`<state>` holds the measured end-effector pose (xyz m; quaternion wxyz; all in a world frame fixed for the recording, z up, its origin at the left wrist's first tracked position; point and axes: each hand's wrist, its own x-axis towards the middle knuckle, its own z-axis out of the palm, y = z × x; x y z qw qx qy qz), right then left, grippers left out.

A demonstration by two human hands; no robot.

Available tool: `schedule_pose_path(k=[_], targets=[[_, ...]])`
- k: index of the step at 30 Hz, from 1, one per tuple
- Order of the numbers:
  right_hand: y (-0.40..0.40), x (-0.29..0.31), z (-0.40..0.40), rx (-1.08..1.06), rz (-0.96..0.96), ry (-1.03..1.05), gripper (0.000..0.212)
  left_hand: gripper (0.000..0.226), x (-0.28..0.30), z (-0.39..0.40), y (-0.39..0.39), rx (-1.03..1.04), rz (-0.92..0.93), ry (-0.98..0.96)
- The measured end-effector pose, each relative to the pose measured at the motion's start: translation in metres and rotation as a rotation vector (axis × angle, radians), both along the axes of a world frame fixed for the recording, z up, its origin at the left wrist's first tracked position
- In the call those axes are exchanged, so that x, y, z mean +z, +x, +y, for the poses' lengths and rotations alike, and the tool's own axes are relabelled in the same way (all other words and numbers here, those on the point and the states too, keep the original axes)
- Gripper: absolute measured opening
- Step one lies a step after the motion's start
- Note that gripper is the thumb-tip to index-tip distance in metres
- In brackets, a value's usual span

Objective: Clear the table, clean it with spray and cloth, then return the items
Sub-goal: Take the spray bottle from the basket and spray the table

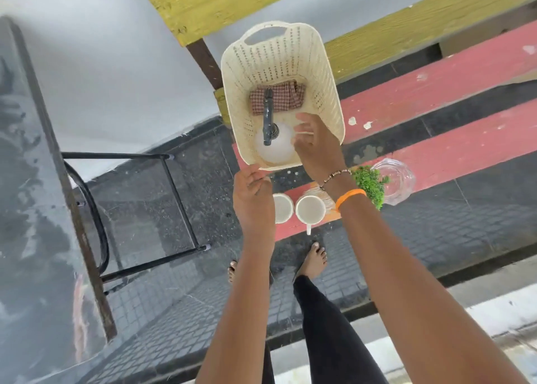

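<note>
A cream plastic basket (pixel 328 92) stands on a red painted step (pixel 450 78). Inside it lie a checked cloth (pixel 283 98) and a white spray bottle (pixel 273 148) with a black nozzle. My right hand (pixel 316 148) reaches into the basket, fingers apart, right beside the bottle. My left hand (pixel 252 197) is at the basket's near rim, fingers loosely curled and holding nothing. The dark table (pixel 32 209), streaked with wet marks, runs along the left edge.
Two white cups (pixel 283 207) (pixel 310 209) stand on the lower red step below the basket. A clear glass vase (pixel 398 180) with a green plant (pixel 369 183) lies to their right. A black metal frame (pixel 174 186) stands under the table. Yellow planks (pixel 218 2) lie beyond the basket.
</note>
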<state>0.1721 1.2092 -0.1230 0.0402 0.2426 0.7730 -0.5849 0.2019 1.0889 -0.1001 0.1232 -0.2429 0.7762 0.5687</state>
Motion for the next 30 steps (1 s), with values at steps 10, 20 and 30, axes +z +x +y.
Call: schedule_pose_path(k=[10, 20, 30], targets=[[-0.061, -0.031, -0.006, 0.359, -0.115, -0.151, 0.088, 0.022, -0.004, -0.034, -0.014, -0.068, -0.054, -0.001], [-0.059, -0.037, -0.033, 0.077, -0.105, 0.090, 0.064, 0.018, 0.011, -0.071, -0.002, -0.109, -0.083, 0.056], [-0.021, 0.061, -0.093, -0.025, 0.351, 0.259, 0.061, 0.018, 0.087, -0.134, 0.013, -0.009, 0.066, 0.269]])
